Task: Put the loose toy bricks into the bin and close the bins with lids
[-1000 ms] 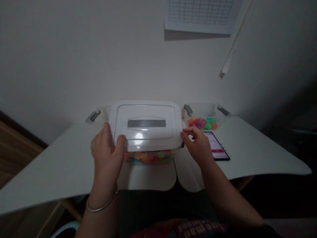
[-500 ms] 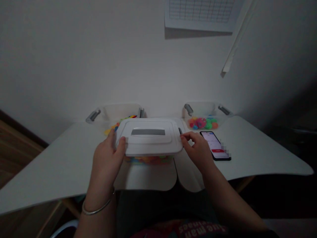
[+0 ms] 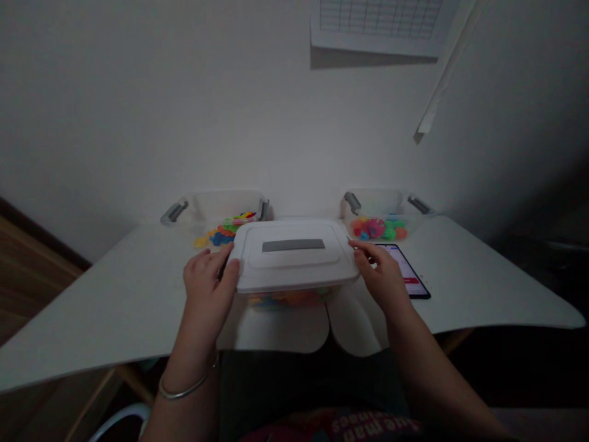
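A clear plastic box (image 3: 285, 298) with colourful pieces inside stands at the front middle of the table. Its white lid (image 3: 294, 270), with a grey strip on top, lies flat over it. My left hand (image 3: 209, 279) grips the left edge, thumb on the lid's corner and fingers along the side. At the right edge, my right hand (image 3: 380, 270) pinches the rim beside the lid, fingers closed. Whether the side latches are fastened is hidden by my hands.
Behind stand two clear bins with grey latches: the left bin (image 3: 202, 205) and the right bin (image 3: 380, 199), both holding colourful pieces. A phone (image 3: 414, 283) lies right of my right hand on the white table (image 3: 488, 282). A printed sheet (image 3: 377, 27) hangs on the wall.
The lid, tilted up at its far side a second ago, has come down flat, uncovering the left bin behind. Box, lid and both hands have since shifted slightly right.
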Tool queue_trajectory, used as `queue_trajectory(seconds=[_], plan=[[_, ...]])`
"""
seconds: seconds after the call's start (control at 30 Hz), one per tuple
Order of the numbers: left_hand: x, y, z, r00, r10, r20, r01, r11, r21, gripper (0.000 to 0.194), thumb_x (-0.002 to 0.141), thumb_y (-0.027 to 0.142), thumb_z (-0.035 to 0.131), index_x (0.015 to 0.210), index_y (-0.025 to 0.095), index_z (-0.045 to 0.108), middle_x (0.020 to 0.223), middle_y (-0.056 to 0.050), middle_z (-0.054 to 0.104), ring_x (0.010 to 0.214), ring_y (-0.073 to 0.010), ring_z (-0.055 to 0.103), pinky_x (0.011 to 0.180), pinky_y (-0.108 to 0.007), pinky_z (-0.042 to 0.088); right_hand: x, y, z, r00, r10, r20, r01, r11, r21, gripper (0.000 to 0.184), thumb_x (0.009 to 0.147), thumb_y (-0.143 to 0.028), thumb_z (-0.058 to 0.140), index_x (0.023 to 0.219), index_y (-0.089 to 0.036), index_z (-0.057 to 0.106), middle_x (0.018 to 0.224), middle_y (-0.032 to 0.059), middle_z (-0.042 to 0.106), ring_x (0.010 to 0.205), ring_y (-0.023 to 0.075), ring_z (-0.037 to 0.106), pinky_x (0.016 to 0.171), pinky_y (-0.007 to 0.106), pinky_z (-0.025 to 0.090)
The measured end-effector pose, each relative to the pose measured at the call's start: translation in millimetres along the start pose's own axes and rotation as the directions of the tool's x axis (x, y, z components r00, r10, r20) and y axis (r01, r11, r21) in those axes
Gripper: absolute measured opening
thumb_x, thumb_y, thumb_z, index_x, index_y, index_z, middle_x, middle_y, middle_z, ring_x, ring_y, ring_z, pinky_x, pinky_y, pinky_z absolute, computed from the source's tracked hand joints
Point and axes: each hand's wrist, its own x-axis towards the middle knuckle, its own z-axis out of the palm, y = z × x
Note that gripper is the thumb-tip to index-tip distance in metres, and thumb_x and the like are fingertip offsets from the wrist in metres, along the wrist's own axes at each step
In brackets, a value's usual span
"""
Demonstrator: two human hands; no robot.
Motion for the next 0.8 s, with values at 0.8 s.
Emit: queue_trajectory(seconds=[0.8], plan=[[-2, -17, 24.4, 0.886, -0.425, 0.187, 0.443, 0.65, -0.617, 0.051, 0.063, 0.027, 0.064, 0.115, 0.021, 0.067, 0.127, -0.007, 0.065, 0.117, -0.0287, 0.06, 0.099, -0.041, 0.052, -5, 15, 18, 0.993, 0.115, 0.035, -0.12, 0.938, 0.324, 0.032, 0.084, -0.042, 0.059, 0.109, -0.024, 0.065, 0.133, 0.0122, 0.061, 0.127, 0.0307, 0.054, 0.104, 0.054, 0.045]])
